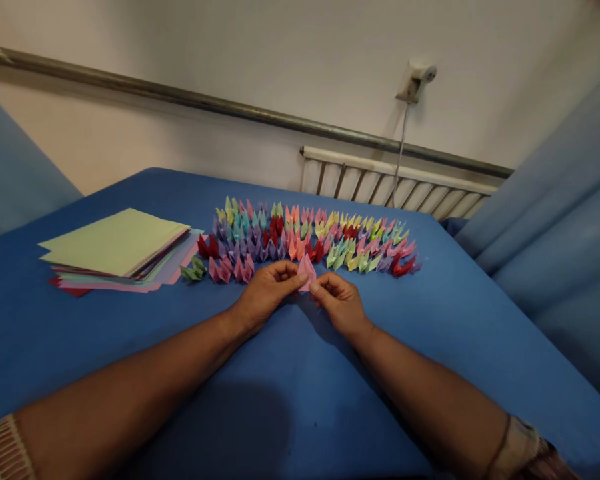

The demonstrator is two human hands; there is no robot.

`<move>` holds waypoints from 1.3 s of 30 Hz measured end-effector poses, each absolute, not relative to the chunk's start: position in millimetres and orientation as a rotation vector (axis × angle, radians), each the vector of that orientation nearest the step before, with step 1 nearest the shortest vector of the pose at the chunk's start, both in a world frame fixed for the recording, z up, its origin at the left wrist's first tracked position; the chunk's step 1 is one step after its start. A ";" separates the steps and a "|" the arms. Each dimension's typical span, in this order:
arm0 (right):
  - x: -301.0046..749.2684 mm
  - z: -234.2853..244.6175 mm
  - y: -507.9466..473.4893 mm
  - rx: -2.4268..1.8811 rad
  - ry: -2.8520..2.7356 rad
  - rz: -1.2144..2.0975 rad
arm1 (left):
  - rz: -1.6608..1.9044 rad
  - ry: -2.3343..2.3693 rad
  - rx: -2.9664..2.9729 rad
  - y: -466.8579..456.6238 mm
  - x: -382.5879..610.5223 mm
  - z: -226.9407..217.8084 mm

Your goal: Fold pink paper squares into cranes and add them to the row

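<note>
Both of my hands meet over the blue table [430, 347] and pinch one small pink folded paper piece [307, 270] between their fingertips. My left hand [267, 290] grips its left side, my right hand [337, 300] its right side. Just beyond them stand rows of several small folded paper pieces [310, 237] in purple, red, pink, green, yellow and orange. A lone green folded piece [194, 269] sits at the left end of the rows.
A stack of coloured paper sheets [115, 247], pale green on top, lies at the left of the table. Behind the table are a white wall, a metal rail [230, 107], a radiator [395, 183] and a wall socket with a cable [414, 80]. Blue fabric hangs at the right.
</note>
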State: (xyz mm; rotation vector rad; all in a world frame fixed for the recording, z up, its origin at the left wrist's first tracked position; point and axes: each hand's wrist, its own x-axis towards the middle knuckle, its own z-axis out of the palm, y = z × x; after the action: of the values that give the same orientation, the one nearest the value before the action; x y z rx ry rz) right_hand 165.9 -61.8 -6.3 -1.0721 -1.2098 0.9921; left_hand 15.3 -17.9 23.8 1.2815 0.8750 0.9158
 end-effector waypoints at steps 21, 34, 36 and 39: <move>169.8 -18.9 -60.3 -1.076 -1.351 0.854 | 0.779 0.806 1.132 -21.1 10.5 28.6; 172.7 -19.8 -60.3 -1.105 -1.452 0.803 | 0.874 0.722 0.944 -23.4 14.1 27.2; 173.1 -20.7 -60.5 -1.120 -1.475 0.771 | 0.875 0.710 0.945 -23.2 14.1 26.8; 173.6 -21.7 -60.8 -1.145 -1.494 0.741 | 0.872 0.710 0.952 -22.6 13.9 26.4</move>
State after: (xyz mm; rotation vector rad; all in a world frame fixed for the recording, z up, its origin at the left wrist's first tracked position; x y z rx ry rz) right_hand 173.6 -60.8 -21.7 -1.1454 -1.4942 0.7412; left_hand 13.9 -22.6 26.4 0.9522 0.7099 0.8717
